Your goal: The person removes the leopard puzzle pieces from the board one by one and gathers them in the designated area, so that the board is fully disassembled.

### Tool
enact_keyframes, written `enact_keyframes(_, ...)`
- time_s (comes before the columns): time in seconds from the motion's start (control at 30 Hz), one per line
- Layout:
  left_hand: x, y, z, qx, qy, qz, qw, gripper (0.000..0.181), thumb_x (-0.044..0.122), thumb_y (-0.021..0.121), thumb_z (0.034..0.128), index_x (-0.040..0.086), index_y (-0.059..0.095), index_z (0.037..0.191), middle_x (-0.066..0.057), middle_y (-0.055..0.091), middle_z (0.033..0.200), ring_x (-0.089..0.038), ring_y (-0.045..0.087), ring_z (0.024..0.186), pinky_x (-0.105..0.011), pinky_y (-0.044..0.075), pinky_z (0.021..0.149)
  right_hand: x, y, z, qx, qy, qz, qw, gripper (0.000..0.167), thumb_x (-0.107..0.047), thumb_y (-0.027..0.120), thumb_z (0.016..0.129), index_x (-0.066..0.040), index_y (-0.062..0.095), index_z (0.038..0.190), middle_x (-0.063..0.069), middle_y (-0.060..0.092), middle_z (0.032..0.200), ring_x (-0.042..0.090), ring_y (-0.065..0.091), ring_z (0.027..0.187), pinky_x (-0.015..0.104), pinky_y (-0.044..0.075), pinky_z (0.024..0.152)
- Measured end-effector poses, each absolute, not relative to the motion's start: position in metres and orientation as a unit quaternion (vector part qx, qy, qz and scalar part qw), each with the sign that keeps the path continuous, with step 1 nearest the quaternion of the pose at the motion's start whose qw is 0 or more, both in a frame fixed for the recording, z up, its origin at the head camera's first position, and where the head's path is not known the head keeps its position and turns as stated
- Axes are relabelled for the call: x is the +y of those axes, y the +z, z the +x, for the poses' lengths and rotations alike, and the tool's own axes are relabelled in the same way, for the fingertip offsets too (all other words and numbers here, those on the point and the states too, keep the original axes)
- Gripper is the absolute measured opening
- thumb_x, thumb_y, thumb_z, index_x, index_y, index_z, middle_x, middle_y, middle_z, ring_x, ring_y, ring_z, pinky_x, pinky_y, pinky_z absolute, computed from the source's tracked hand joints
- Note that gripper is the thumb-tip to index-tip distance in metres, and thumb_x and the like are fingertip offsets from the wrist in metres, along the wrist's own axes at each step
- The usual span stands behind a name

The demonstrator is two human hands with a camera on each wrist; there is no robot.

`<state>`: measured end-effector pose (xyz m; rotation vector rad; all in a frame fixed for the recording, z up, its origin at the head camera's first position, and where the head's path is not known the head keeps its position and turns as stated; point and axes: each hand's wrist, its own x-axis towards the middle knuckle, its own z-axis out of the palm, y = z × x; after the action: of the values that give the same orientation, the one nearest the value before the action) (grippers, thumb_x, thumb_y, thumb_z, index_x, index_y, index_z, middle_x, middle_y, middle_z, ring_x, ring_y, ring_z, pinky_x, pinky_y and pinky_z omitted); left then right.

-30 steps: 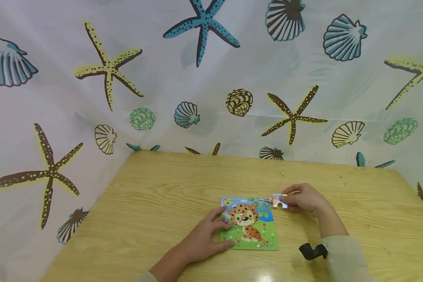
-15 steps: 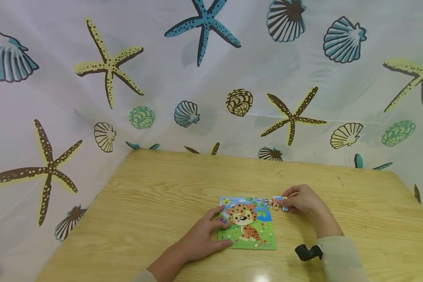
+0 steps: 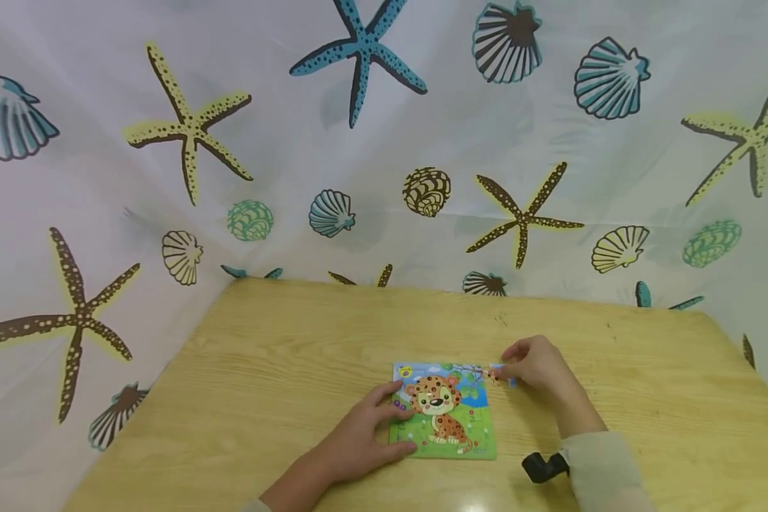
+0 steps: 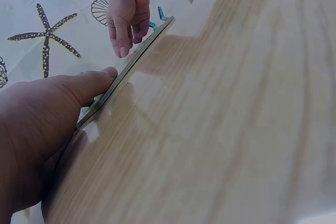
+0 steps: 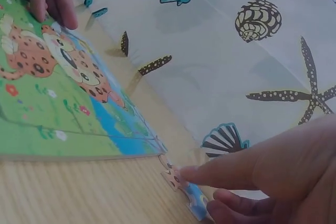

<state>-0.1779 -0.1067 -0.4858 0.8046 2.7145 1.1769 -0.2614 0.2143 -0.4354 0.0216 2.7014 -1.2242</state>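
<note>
A square leopard puzzle board (image 3: 480, 434) lies flat on the table. My left hand (image 3: 361, 439) rests at its left side with spread fingers on the picture; in the left wrist view that hand's thumb (image 4: 92, 83) lies along the board's edge. At the top right corner, a small puzzle piece (image 3: 493, 375) with leopard and blue patches is pinched by my right hand (image 3: 540, 368). Seen from the right wrist, the piece (image 5: 196, 202) is low over or on the wood, close to the board's corner (image 5: 157, 153); whether they touch I cannot tell.
A wooden table (image 3: 307, 334) surrounds the board. Behind it hangs a pale cloth (image 3: 281, 149) printed with starfish and shells. A black object (image 3: 544, 467) sits at the right sleeve (image 3: 601, 462).
The piece in my right hand has come lower and tilted, slightly closer to the board's top right corner. My left hand has kept its place on the board. The view has shifted slightly.
</note>
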Motion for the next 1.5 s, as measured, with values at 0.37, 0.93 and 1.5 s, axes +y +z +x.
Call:
enact_keyframes(0.37, -0.109, -0.491, -0.178, 0.887, 0.376, 0.267, 0.028, 0.05, 0.053, 0.072, 0.0868, 0.021, 0.069, 0.125, -0.005, 0.034, 0.16, -0.038, 0.034, 0.147, -0.06, 0.036, 0.114, 0.208, -0.438, -0.262, 0.838, -0.525, -0.016, 0.148, 0.041, -0.017, 0.071, 0.094, 0.006, 0.062, 0.126, 0.016, 0.071, 0.103, 0.017, 0.069, 0.077, 0.03, 0.06, 0.069)
enact_keyframes(0.93, -0.108, -0.489, -0.176, 0.885, 0.381, 0.267, 0.03, 0.049, 0.051, 0.073, 0.0871, 0.019, 0.069, 0.124, -0.007, 0.036, 0.159, -0.038, 0.035, 0.146, -0.059, 0.035, 0.115, 0.161, -0.43, -0.244, 0.843, -0.499, -0.11, 0.167, 0.032, -0.017, 0.066, 0.097, 0.004, 0.065, 0.122, 0.018, 0.069, 0.095, 0.019, 0.069, 0.071, 0.033, 0.06, 0.066)
enact_keyframes(1.5, -0.109, -0.486, -0.176, 0.884, 0.379, 0.271, 0.037, 0.049, 0.051, 0.071, 0.0888, 0.02, 0.068, 0.126, -0.006, 0.037, 0.158, -0.038, 0.036, 0.145, -0.061, 0.037, 0.113, 0.122, -0.445, -0.235, 0.838, -0.481, -0.176, 0.186, 0.032, -0.016, 0.06, 0.1, 0.003, 0.063, 0.126, 0.012, 0.069, 0.085, 0.013, 0.063, 0.061, 0.029, 0.057, 0.058)
